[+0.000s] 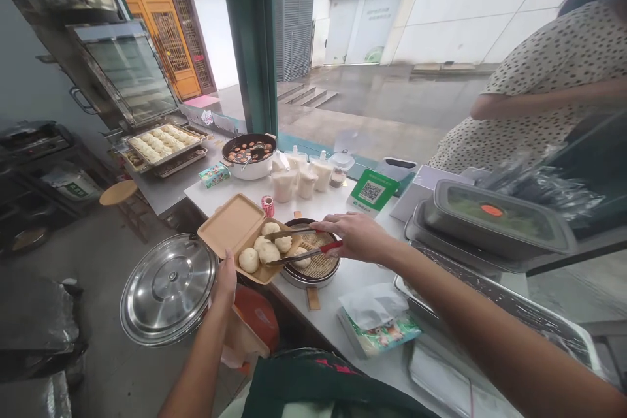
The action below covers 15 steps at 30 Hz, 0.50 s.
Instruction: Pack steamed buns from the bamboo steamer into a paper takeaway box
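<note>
white stall counter (343,281) | our left hand (226,281) gripping takeout box (230,225) at its edge | right hand (360,235) clamped on tongs (298,245) over steamed buns (267,249)

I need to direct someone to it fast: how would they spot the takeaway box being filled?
On the white counter, look just left of the round steel steamer with the bamboo mat. The tan hinged takeaway box sits at the counter's edge, held by the left hand. Unlike the metal trays, it is open and holds white buns.

Both forearms bare, no sleeves or rings showing; dark green garment (323,382) with pink marks at the chest
</note>
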Each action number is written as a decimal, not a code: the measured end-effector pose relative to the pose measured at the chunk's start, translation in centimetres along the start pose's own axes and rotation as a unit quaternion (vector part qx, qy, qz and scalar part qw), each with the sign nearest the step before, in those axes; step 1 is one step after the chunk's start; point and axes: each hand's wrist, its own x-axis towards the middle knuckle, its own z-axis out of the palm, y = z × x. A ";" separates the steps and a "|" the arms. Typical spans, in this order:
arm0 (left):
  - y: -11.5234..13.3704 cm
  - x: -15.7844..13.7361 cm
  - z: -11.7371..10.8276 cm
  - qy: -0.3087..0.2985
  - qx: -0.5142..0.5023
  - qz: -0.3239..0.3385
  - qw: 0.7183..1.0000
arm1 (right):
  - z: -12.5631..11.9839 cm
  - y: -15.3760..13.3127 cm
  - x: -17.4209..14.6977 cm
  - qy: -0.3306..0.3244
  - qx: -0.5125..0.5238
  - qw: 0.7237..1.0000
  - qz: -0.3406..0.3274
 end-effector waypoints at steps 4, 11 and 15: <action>-0.2 -0.2 -0.7 0.012 -0.034 -0.014 0.999 | 0.1 2.2 -1.6 0.017 0.059 0.998 0.034; 0.1 -0.1 -1.3 0.069 -0.070 -0.065 0.993 | 4.2 4.4 -4.4 0.000 0.018 0.994 0.109; 0.2 0.3 -1.0 0.089 -0.069 -0.048 0.993 | 7.2 3.5 -4.6 -0.028 -0.005 0.993 0.111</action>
